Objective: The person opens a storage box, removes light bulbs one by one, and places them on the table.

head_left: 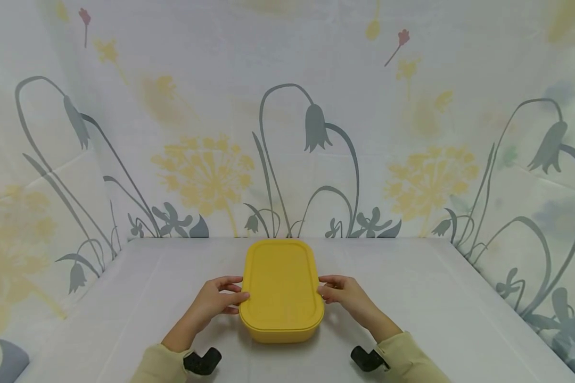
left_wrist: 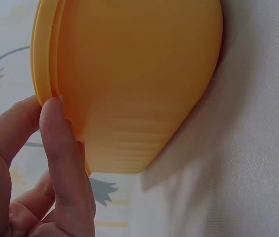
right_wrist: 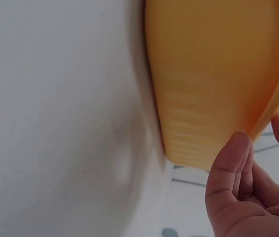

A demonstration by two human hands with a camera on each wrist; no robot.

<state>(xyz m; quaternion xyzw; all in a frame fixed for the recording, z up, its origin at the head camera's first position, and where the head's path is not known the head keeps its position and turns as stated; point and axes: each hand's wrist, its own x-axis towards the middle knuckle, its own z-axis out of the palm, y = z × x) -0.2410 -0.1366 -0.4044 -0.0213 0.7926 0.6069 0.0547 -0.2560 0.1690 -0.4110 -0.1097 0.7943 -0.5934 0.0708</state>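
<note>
A yellow lidded food container (head_left: 282, 287) sits on the white table, its long side pointing away from me. Its lid (head_left: 281, 266) lies flat over the top. On the left side, my left hand (head_left: 215, 300) pinches the lid's edge, thumb on top and fingers under the rim. The left wrist view shows those fingertips (left_wrist: 53, 111) right at the rim. My right hand (head_left: 342, 295) pinches the opposite edge the same way, with the fingers (right_wrist: 235, 153) beneath the rim in the right wrist view. Ridges mark the container's side wall (right_wrist: 189, 118).
A white cloth covers the table (head_left: 172, 266). Behind it hangs a curtain (head_left: 287, 64) printed with grey bellflowers and yellow blooms, which also runs along both sides. Black wrist-worn devices (head_left: 202, 361) stick out by the sleeves.
</note>
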